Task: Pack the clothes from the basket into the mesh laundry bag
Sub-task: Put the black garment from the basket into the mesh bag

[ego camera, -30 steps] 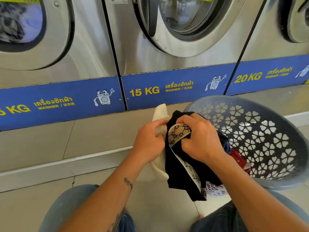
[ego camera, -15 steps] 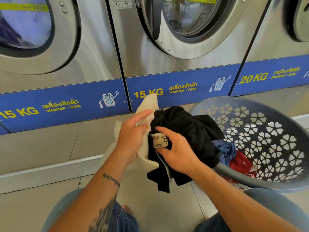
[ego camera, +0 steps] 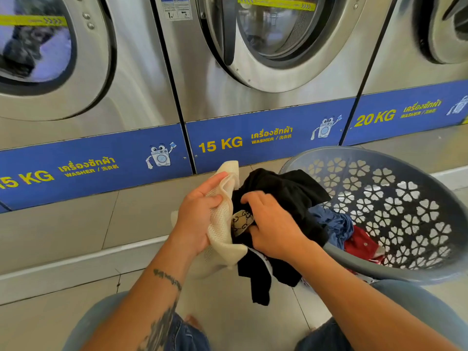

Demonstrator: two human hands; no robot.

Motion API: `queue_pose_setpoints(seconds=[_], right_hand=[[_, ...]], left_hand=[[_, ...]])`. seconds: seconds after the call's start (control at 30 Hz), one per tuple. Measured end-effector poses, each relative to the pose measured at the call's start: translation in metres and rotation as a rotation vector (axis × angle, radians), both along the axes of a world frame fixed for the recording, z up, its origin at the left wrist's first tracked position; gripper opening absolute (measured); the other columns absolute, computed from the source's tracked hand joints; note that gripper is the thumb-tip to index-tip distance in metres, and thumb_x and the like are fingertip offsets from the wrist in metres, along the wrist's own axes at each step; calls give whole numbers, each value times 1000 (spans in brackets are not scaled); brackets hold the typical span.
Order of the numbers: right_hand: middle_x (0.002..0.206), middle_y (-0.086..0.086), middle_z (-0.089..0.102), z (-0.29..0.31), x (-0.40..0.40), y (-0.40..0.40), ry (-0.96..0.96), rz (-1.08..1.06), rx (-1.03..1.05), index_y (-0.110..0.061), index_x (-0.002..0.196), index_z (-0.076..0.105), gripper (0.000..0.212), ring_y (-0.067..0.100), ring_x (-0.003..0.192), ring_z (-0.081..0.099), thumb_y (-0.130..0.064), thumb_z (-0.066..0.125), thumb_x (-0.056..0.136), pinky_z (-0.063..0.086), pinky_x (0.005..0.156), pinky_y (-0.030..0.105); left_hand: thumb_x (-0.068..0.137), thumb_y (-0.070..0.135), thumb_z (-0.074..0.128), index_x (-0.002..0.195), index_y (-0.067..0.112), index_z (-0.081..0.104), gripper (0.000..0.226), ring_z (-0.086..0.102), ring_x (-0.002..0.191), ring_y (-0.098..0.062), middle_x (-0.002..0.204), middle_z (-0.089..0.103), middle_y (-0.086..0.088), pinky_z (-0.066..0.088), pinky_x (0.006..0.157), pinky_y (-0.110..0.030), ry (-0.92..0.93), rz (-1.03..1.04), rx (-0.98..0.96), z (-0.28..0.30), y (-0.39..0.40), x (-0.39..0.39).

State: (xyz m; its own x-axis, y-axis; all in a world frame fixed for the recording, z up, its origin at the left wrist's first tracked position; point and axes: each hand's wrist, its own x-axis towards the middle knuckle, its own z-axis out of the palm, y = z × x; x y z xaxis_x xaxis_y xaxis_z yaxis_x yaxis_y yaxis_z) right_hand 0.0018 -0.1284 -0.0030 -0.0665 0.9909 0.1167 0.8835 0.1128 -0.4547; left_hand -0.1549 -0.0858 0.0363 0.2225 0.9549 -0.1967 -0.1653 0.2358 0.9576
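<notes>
my left hand (ego camera: 196, 219) grips mesh laundry bag (ego camera: 222, 224) mouth | right hand (ego camera: 272, 226) now bunches black garment (ego camera: 286, 191) closer | stuffing starts, basket (ego camera: 395, 158) still loaded

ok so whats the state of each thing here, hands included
left hand: grips the mesh laundry bag, holding it up
right hand: grips the black garment beside the bag
black garment: partly out of the basket, end hanging down
blue cloth and red cloth: in the basket
basket: tilted
middle washer door: ajar
</notes>
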Motion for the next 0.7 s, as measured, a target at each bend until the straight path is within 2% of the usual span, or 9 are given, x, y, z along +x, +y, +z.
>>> queue_pose_setpoints(seconds=[0.07,0.13,0.2,0.27,0.33,0.43,0.5,0.57,0.7], right_hand=[[154,9,29,1,3,-1,-285,-97,97,-18,144,34,81,31,132,35,-24,66,69,47,95,41],[162,17,15,0,6,1,-502,-186,68,-18,150,28,96,38,143,21,-42,61,63,25,109,51],[163,18,14,-3,15,2,-575,-218,-11,-22,147,33,92,43,149,6,-51,55,63,5,114,62],[153,14,28,-6,23,4,-557,-205,-64,-25,137,43,78,44,144,15,-49,59,65,12,113,63],[137,8,40,-5,26,7,-520,-195,-53,-25,129,51,67,39,129,33,-42,63,65,34,100,51],[118,3,50,3,24,8,-402,-193,38,-23,124,53,59,32,107,47,-30,64,67,45,79,39],[112,2,54,9,21,6,-240,-177,90,-23,122,53,54,30,100,54,-24,64,69,50,70,38],[109,0,58,16,16,2,-39,-167,142,-24,117,55,48,28,95,59,-19,65,71,53,71,40],[94,-8,64,26,-1,-3,358,-211,139,-29,104,52,41,17,85,61,-8,66,72,54,71,36]], left_hand=[[94,-2,46,115,35,72,49,67,95,-25,126,66,-5,55,71,-36,-44,-27,-19,-2,-1,6],[95,-1,46,117,34,71,49,67,87,-22,123,68,-4,54,64,-33,-87,-38,-34,-1,-2,8],[96,0,46,120,33,69,48,65,87,-21,122,68,-1,53,62,-31,-109,-56,-32,2,-2,9],[96,1,46,121,34,69,47,65,94,-24,124,66,1,53,65,-32,-104,-70,-27,1,-1,9],[94,0,47,117,37,71,49,64,103,-28,126,65,-1,55,71,-36,-73,-60,-23,-5,0,9],[91,0,50,109,43,73,52,64,104,-23,133,61,0,56,89,-40,92,16,31,-11,2,11],[91,1,52,115,42,70,51,60,84,-4,133,56,8,56,75,-19,224,55,84,-12,1,11],[93,2,52,121,39,67,49,54,77,1,130,55,8,51,61,-12,272,66,112,-14,0,10],[93,1,50,114,37,71,47,64,99,-21,130,61,-2,58,85,-43,305,107,32,-16,1,3]])
